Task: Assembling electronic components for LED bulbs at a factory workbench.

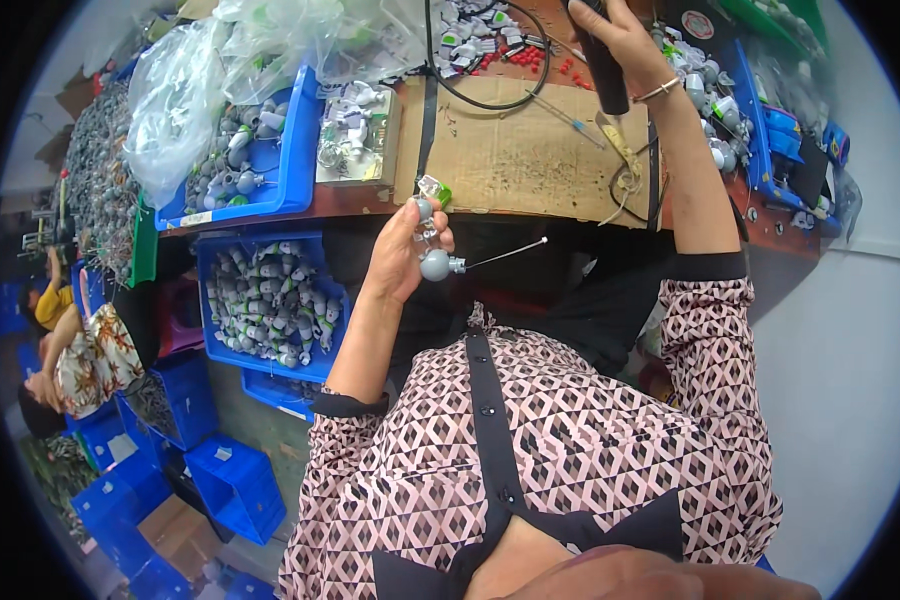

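Note:
My left hand is closed around a grey plastic toy-like figure with rounded segments and a green-and-white end, held just off the table's front edge. A thin metal rod with a pale tip sticks out from its lower ball toward the right. Farther out, at the top right, my right hand grips a black cylindrical tool. That tool is upright in the picture above the right side of a cardboard sheet; its upper end leaves the view, so its exact kind cannot be made out.
Blue bins of grey parts stand at left, below the table and at right. Small red pieces and white parts lie at the back. A black cable loops there. Yellow-taped scissors-like handles rest on the cardboard. Another person sits at left.

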Motion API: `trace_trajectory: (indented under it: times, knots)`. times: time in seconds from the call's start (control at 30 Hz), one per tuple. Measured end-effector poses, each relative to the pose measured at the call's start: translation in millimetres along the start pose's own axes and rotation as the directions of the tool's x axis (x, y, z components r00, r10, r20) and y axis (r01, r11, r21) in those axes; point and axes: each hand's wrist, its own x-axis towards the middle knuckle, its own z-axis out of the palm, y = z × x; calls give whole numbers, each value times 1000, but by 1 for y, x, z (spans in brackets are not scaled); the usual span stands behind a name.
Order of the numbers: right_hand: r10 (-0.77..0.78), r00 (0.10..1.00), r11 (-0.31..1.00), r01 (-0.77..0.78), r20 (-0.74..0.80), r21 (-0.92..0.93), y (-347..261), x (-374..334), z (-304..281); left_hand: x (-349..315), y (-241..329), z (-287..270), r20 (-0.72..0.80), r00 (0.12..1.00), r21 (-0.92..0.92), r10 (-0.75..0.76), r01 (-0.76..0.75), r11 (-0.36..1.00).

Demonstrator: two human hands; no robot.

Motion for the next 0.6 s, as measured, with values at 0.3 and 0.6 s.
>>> trace_trajectory:
  times: [0.3,0.6]
  knots:
    - [-617,723,605,688,-310,401,81,24,75,13,-5,8,-37,997,63,65,-63,996]
    - [-513,804,852,519,-301,-66,62,12,130,24,11,10,-58,971,108,233,-226,968]
